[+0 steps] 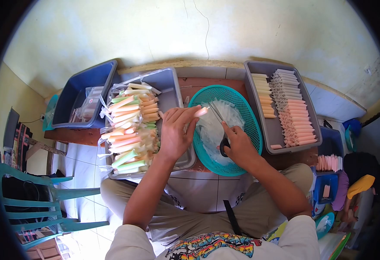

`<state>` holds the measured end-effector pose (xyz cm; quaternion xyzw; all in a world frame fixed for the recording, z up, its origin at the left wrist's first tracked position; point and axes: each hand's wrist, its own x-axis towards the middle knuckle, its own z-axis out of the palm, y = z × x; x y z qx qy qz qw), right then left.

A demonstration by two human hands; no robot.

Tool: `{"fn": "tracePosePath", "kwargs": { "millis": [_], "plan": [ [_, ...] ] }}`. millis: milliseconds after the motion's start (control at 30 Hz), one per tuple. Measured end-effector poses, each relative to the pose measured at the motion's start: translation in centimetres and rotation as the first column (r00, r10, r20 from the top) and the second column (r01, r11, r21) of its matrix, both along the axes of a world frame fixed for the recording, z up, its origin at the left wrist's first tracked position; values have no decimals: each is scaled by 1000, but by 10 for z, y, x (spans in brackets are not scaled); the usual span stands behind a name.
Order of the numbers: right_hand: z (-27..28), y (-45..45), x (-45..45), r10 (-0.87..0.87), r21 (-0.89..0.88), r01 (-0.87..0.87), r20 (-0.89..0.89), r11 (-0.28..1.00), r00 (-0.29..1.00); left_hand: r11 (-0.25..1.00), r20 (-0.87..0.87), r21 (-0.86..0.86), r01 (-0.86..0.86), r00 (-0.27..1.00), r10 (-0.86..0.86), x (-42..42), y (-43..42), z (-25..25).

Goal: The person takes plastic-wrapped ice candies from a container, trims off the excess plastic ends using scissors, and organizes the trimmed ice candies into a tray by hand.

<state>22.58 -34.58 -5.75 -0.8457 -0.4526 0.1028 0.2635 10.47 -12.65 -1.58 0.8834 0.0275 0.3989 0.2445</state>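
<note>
My left hand (177, 130) is closed around a pale pink plastic-wrapped stick (201, 112), which looks like an ice pop, its end pointing right. My right hand (242, 145) grips black-handled scissors (217, 113), fingers in the loops. The blades reach up close to the stick's end; whether they touch its wrapper I cannot tell. Below both hands sits a teal mesh basket (254, 149) holding clear plastic scraps (220, 130). Left of my left hand, a grey tray (169, 82) holds a heap of orange, cream and green sticks (127, 130) with loose plastic ends.
At right, another grey tray (281, 151) holds neat rows of yellow, pink and whitish sticks (297, 117). A dark blue bin (64, 104) with plastic packets stands at far left. A green plastic chair (34, 203) is at lower left. More containers and cloths lie at far right.
</note>
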Motion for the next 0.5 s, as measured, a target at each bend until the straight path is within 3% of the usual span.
{"fn": "tracePosePath", "kwargs": {
  "millis": [133, 500],
  "plan": [
    [5, 11, -2, -26, -148, 22, -29, 989, 999, 1000, 30, 8, 14, 999, -15, 0, -1, 2],
    [-10, 21, -2, -28, -217, 44, 75, 975, 997, 999, 88, 7, 40, 995, -40, -3, -2, 5]
  ]
}}
